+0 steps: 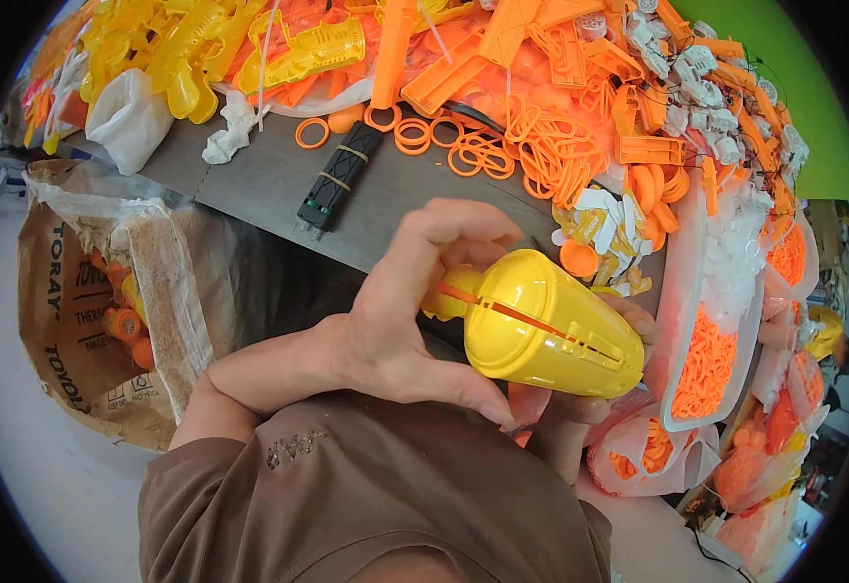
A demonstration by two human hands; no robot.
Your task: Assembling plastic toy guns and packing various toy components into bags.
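Between my hands, in front of my chest, is a yellow plastic toy housing (541, 335) with a rounded barrel, a narrower end and an orange strip along its seam. My left hand (410, 325) curls about the narrower end, with the thumb stretched below the barrel. Partly hidden behind the housing, my right hand (585, 410) grips its wider right end; some fingertips show above that end. On the grey table just beyond lies a black oblong part (339, 181) with tan bands around it.
Orange rings (413, 136) lie at the table's near edge, before piled orange parts (565, 146) and yellow shells (312, 53). White motor-like pieces (701, 87) with wires lie far right. A clear tub (672, 389) holds small orange parts. At left stands an open paper sack (50, 321).
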